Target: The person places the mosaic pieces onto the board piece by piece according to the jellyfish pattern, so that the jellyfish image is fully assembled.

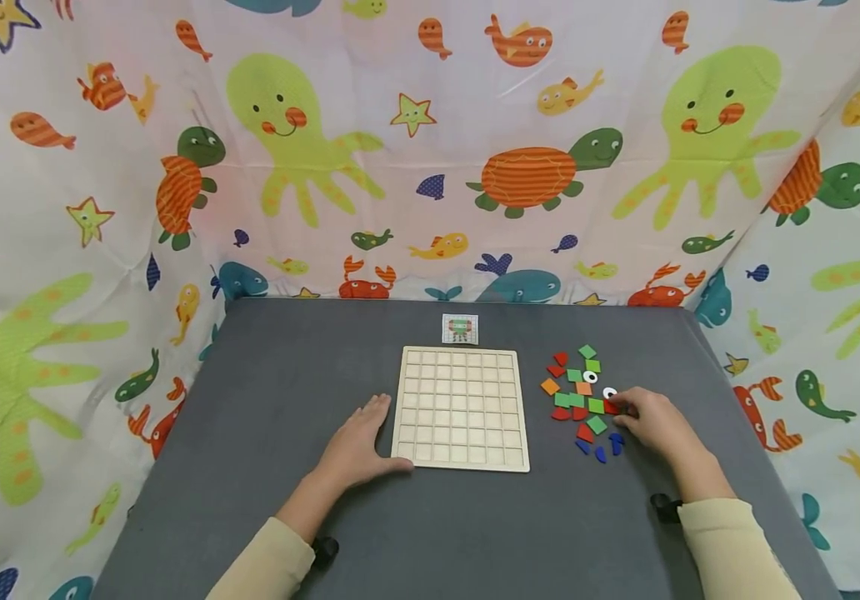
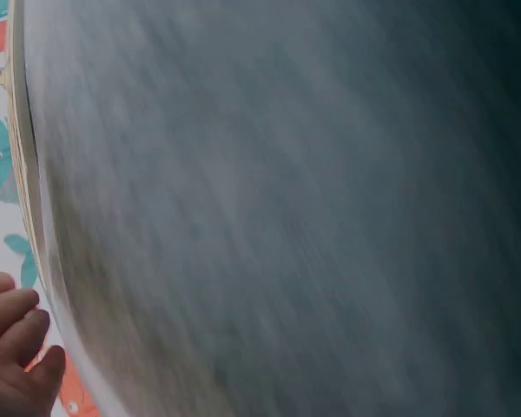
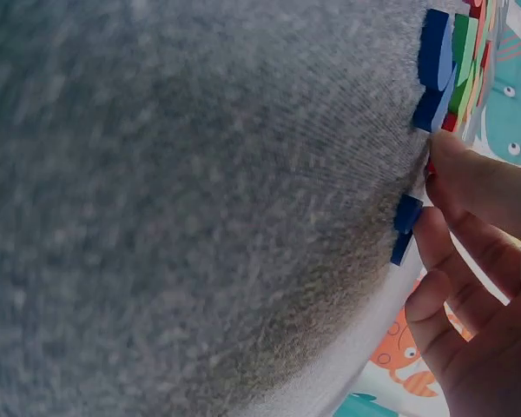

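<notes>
A pale wooden grid board (image 1: 460, 408) lies on the dark grey table. Along its left edge rests my left hand (image 1: 355, 442), fingers extended, with the thumb at the board's near left corner. To the board's right, my right hand (image 1: 653, 421) pinches a small red tile (image 1: 612, 407) between thumb and index finger at the edge of a loose group of pieces. In the right wrist view part of that red tile (image 3: 431, 163) shows between the fingertips, the rest hidden. Several blue pieces (image 3: 434, 52) lie close by.
Several green tiles (image 1: 576, 400), orange tiles (image 1: 550, 387) and other red pieces (image 1: 584, 432) lie spread around a white ring-shaped piece (image 1: 590, 377). Behind the board sits a small picture card (image 1: 460, 328). A patterned curtain (image 1: 430, 150) surrounds the table's back and sides.
</notes>
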Demonstrator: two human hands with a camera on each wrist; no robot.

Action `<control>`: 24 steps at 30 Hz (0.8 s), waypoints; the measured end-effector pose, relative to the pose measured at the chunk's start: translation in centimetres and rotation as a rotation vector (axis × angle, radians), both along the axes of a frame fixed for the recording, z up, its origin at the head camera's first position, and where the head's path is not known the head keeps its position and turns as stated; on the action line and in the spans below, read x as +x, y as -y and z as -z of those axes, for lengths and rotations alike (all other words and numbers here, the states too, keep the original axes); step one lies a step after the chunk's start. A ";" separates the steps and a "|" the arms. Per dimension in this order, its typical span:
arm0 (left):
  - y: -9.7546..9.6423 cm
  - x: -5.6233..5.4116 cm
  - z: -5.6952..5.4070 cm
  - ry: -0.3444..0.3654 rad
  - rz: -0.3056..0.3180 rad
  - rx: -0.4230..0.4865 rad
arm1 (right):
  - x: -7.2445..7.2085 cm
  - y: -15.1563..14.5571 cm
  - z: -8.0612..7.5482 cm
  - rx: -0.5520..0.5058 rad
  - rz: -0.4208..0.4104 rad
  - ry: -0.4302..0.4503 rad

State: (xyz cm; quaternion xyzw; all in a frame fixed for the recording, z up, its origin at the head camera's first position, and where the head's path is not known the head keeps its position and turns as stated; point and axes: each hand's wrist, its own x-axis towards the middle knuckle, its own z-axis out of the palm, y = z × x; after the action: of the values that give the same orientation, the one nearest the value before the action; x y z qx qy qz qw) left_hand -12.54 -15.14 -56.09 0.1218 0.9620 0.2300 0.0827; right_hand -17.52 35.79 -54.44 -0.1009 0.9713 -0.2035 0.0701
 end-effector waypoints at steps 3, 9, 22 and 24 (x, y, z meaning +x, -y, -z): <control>-0.5 -0.4 0.3 0.035 0.016 0.026 | -0.4 -0.1 0.1 -0.001 -0.006 -0.009; -0.7 -0.9 1.0 0.064 0.063 0.011 | -0.6 0.3 0.2 0.005 -0.021 -0.025; -1.0 -0.5 1.5 0.053 0.084 -0.058 | -0.6 0.5 0.8 0.037 -0.005 -0.045; -1.1 -0.5 1.4 0.058 0.078 -0.072 | -0.6 0.5 0.7 0.023 0.007 -0.028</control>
State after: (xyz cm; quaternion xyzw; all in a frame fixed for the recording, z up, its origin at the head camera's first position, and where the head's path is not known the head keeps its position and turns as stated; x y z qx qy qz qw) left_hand -13.04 -14.05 -57.47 0.1497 0.9613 0.1955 0.1236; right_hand -18.16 35.26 -55.18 -0.0995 0.9749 -0.1909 0.0570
